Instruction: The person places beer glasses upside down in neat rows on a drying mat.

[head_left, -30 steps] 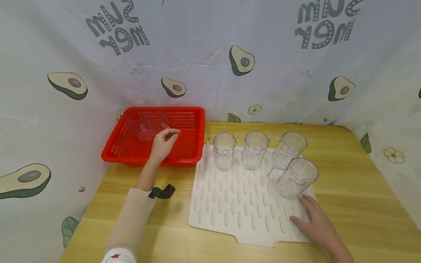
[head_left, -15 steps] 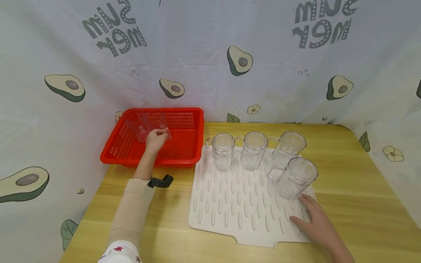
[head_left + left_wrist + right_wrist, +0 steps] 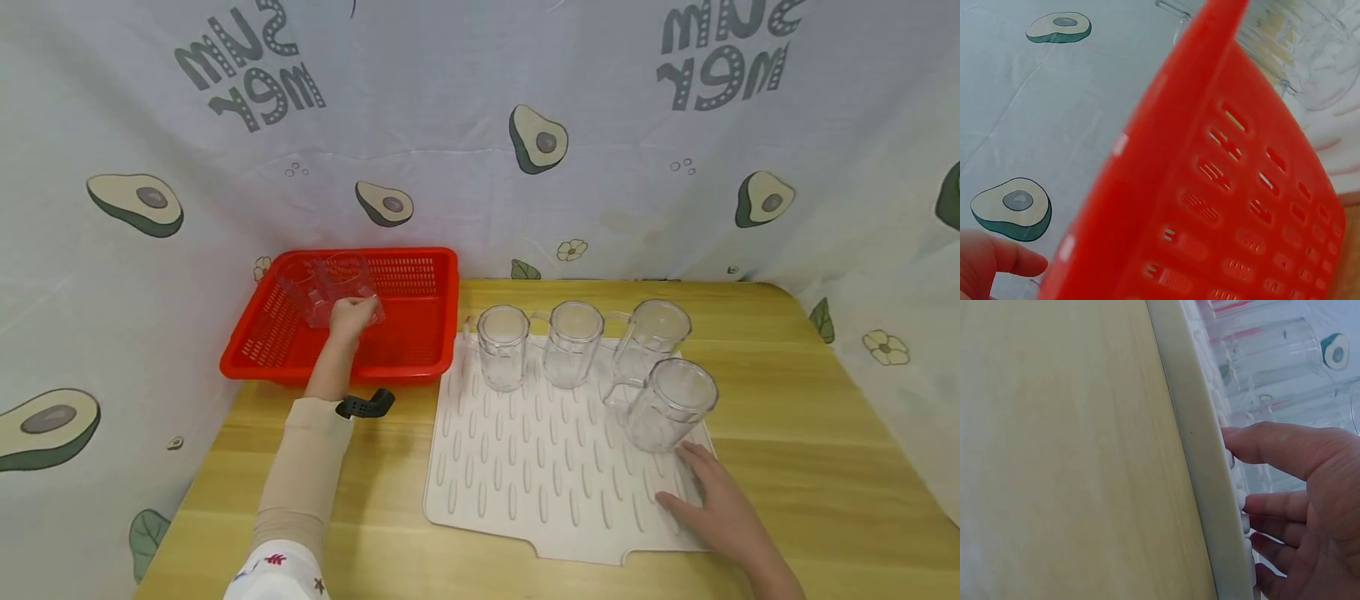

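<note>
Inside the red basket (image 3: 405,333), my left hand (image 3: 351,318) has its fingers curled at the handle side of a clear glass mug (image 3: 341,275). The handle is largely hidden behind the fingers in the head view. Another clear mug (image 3: 298,287) lies to its left in the basket. In the left wrist view, part of my left hand (image 3: 994,262) shows beyond the basket's red rim. My right hand (image 3: 716,508) rests at the right edge of the white ridged drying mat (image 3: 525,483), fingers spread and relaxed. Its fingertips are close to the base of the nearest upside-down mug (image 3: 667,408).
Several clear mugs stand on the mat, including a left one (image 3: 502,350), a middle one (image 3: 572,346) and a back right one (image 3: 651,337). A wooden table (image 3: 795,433) lies beneath. A printed cloth (image 3: 450,100) hangs behind and at the sides.
My left hand has moved left and slightly down in the basket to the mug, and its fingers have curled in. My right hand and the mugs on the mat have stayed put.
</note>
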A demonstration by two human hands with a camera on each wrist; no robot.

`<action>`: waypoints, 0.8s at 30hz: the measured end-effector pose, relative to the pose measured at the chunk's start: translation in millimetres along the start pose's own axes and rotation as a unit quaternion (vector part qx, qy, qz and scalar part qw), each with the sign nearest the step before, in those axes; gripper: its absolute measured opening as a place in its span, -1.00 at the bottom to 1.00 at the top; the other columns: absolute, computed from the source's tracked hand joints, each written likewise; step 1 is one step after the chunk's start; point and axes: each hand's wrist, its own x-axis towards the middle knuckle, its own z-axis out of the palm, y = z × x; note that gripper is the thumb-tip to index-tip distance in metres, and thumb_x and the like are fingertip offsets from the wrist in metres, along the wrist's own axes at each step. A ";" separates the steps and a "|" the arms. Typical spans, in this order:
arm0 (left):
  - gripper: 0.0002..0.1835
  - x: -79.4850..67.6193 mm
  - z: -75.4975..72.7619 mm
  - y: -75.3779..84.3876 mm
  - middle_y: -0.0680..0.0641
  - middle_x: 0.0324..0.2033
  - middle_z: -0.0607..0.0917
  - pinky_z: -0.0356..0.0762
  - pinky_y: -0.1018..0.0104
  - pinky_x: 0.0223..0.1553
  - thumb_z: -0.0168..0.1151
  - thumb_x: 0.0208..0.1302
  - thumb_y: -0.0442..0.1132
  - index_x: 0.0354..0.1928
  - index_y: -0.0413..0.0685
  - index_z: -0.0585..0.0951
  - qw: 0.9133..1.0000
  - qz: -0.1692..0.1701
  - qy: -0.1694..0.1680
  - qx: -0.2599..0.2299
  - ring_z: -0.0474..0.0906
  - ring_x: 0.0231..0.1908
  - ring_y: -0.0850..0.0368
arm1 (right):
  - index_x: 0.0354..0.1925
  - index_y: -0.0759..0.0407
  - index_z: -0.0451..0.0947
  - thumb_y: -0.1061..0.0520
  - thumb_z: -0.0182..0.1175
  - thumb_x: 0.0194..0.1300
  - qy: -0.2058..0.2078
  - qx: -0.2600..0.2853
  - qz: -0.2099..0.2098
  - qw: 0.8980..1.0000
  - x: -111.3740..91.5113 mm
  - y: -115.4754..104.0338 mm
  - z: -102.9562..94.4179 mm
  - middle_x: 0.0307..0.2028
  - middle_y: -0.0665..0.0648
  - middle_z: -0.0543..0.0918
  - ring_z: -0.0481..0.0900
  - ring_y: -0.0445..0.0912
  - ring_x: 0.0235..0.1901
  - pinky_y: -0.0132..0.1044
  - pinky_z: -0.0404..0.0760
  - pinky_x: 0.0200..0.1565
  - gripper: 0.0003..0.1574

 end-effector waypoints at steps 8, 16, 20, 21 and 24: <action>-0.78 -0.6 1.0 -1.1 -0.04 -0.43 0.37 0.31 0.05 0.10 0.05 0.39 -0.19 -0.32 -0.22 0.46 0.996 -0.002 -0.002 -0.084 0.35 -0.23 0.01 | 0.25 0.61 0.22 0.07 0.41 0.12 -0.016 -0.002 0.017 1.000 1.2 -2.8 -2.0 0.25 0.64 0.17 0.09 0.56 0.23 0.43 0.15 0.14 -0.04; -0.75 -9.4 2.8 0.4 -0.16 0.05 0.44 0.14 -0.01 0.34 -0.02 0.44 -0.23 -0.13 -0.31 0.52 0.991 0.021 0.022 -0.129 0.30 0.18 -0.07 | 0.26 0.60 0.21 0.06 0.41 0.13 -0.021 -0.002 0.025 0.999 1.0 -4.4 -2.7 0.26 0.63 0.16 0.08 0.55 0.24 0.43 0.15 0.14 -0.03; -0.66 -14.1 4.1 0.4 -0.12 -0.10 0.58 0.10 0.02 0.37 -0.08 0.51 -0.18 0.03 -0.33 0.52 0.989 0.031 0.034 -0.139 0.40 0.17 -0.10 | 0.27 0.60 0.20 0.04 0.40 0.13 -0.023 0.000 0.029 0.999 0.9 -5.0 -2.7 0.27 0.62 0.16 0.08 0.54 0.24 0.43 0.15 0.14 -0.02; -0.67 -14.9 4.5 0.2 -0.08 -0.19 0.60 0.09 0.03 0.37 -0.09 0.51 -0.18 0.02 -0.32 0.51 0.989 0.036 0.035 -0.143 0.44 0.15 -0.11 | 0.27 0.60 0.19 0.04 0.40 0.13 -0.024 0.000 0.030 0.999 1.0 -5.3 -2.9 0.27 0.62 0.15 0.08 0.54 0.25 0.43 0.15 0.15 -0.02; -0.71 -16.5 6.0 -0.6 0.03 -0.40 0.58 0.13 0.05 0.36 -0.11 0.52 -0.17 -0.07 -0.27 0.50 0.987 0.049 0.041 -0.151 0.52 0.02 -0.09 | 0.27 0.60 0.19 0.04 0.40 0.13 -0.025 0.002 0.032 0.999 1.4 -5.4 -2.9 0.28 0.62 0.15 0.08 0.54 0.25 0.43 0.15 0.14 -0.02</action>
